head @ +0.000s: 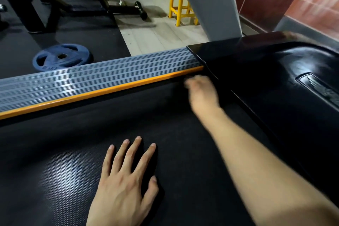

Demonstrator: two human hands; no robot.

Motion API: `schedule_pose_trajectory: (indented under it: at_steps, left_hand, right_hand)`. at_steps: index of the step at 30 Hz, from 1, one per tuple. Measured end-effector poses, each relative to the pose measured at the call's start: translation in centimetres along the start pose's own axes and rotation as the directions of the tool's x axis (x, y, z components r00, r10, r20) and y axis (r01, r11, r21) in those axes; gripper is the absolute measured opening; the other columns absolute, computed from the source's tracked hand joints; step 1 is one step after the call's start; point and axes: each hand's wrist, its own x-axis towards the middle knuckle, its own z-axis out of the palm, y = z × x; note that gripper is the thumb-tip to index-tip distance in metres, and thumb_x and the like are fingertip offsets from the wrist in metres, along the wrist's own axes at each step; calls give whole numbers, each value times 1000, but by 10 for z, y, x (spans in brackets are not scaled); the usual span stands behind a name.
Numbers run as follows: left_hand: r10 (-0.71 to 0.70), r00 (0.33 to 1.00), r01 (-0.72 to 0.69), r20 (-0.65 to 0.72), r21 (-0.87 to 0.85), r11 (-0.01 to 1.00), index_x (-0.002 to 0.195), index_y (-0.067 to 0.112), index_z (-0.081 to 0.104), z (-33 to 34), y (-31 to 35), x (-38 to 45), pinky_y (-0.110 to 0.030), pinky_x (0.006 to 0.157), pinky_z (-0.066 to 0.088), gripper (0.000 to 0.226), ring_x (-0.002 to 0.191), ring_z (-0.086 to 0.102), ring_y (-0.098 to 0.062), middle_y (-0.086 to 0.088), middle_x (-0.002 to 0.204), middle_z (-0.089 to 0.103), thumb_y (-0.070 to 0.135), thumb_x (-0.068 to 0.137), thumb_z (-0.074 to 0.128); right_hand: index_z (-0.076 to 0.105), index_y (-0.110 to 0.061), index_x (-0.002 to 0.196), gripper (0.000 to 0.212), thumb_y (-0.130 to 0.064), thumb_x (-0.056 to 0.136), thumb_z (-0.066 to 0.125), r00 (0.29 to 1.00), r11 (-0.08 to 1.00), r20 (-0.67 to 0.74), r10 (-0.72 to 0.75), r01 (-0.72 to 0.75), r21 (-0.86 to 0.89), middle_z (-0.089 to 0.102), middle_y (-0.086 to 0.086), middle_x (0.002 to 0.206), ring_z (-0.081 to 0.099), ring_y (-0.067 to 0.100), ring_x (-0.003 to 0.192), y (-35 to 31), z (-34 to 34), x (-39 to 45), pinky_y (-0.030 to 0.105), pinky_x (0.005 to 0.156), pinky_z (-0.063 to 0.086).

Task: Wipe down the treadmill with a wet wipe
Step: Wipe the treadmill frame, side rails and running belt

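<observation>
The scene is dim overall, with light from overhead leaving pale glare patches on the ribbed side rail (77, 82), on the textured belt (69, 176) near the left hand (121, 185), and on the glossy black motor cover (286, 71) at right. The right hand (201, 93) is smeared by motion blur, so its fingers cannot be read. Straight edges bow toward the frame's borders. The far floor (156, 35) looks brighter.

Left hand (122, 187) flat on treadmill belt (55, 152); side rail (91, 77) behind belt; weight plate (62, 57) on floor beyond rail.
</observation>
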Motion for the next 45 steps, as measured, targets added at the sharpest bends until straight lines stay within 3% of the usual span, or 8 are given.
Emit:
schedule_pose_trajectory:
  at_steps: [5, 11, 16, 20, 26, 32, 41, 45]
  left_hand:
    - [-19, 999, 20, 49, -7, 1000, 155, 34, 40, -3, 1, -2, -57, 121, 24, 70, 152, 30, -27, -3, 162, 36, 52, 88, 45]
    - [-31, 994, 29, 108, 21, 999, 157, 37, 33, -11, 3, -3, -53, 124, 17, 67, 154, 23, -26, -2, 164, 33, 55, 93, 39]
    - [-43, 993, 41, 107, 21, 999, 158, 37, 31, -12, 5, -4, -51, 125, 14, 65, 155, 19, -24, -2, 165, 31, 55, 96, 35]
    - [-54, 992, 52, 116, 26, 998, 158, 37, 31, -12, 5, -4, -51, 125, 14, 65, 155, 18, -24, -2, 165, 30, 57, 96, 34]
    - [-58, 990, 56, 127, 20, 998, 157, 38, 32, -12, 4, -4, -52, 125, 15, 65, 154, 22, -25, -3, 164, 32, 57, 95, 34]
    - [-54, 993, 54, 100, -3, 999, 158, 39, 29, -12, 6, -4, -50, 126, 11, 65, 155, 16, -22, -2, 166, 28, 58, 96, 31]
    - [-58, 993, 58, 103, -1, 998, 156, 38, 34, -14, 6, -4, -49, 126, 9, 65, 154, 20, -25, -3, 164, 32, 58, 94, 31]
    - [-61, 995, 62, 79, -11, 998, 155, 39, 33, -14, 8, -4, -49, 126, 9, 65, 154, 20, -25, -3, 164, 32, 58, 93, 31]
  right_hand:
    - [74, -11, 109, 28, -8, 96, 49, 985, 989, -82, 149, -150, -3, 67, 15, 101, 62, 35, 96, 21, -7, -12, 37, 78, 49]
    - [74, -14, 98, 35, -18, 93, 40, 915, 886, 10, -404, 388, 255, 66, 10, 87, 61, 30, 86, -78, 2, -72, 33, 71, 48]
    - [75, -11, 105, 26, -12, 97, 51, 991, 983, -9, 130, -130, -127, 68, 16, 101, 62, 35, 97, 49, -19, -33, 38, 77, 51]
    - [76, -14, 110, 30, -9, 93, 51, 977, 977, -28, 213, -213, 3, 70, 18, 103, 63, 37, 99, 29, -22, -48, 39, 81, 51]
    - [79, -11, 91, 42, -22, 84, 38, 899, 847, -32, -437, 424, 321, 74, 11, 88, 68, 34, 89, -67, -9, -116, 37, 79, 57]
    - [73, -18, 117, 31, -10, 96, 52, 976, 965, -10, 219, -219, -142, 69, 12, 106, 61, 31, 101, 78, -38, -76, 36, 84, 51]
    - [77, -12, 95, 35, -20, 84, 44, 932, 896, -15, -363, 353, 270, 74, 6, 98, 65, 27, 96, -31, -25, -157, 33, 87, 49]
    - [74, -15, 100, 38, -23, 92, 38, 988, 975, 0, 156, -154, -159, 70, 10, 91, 60, 31, 93, 79, -50, -121, 36, 73, 48]
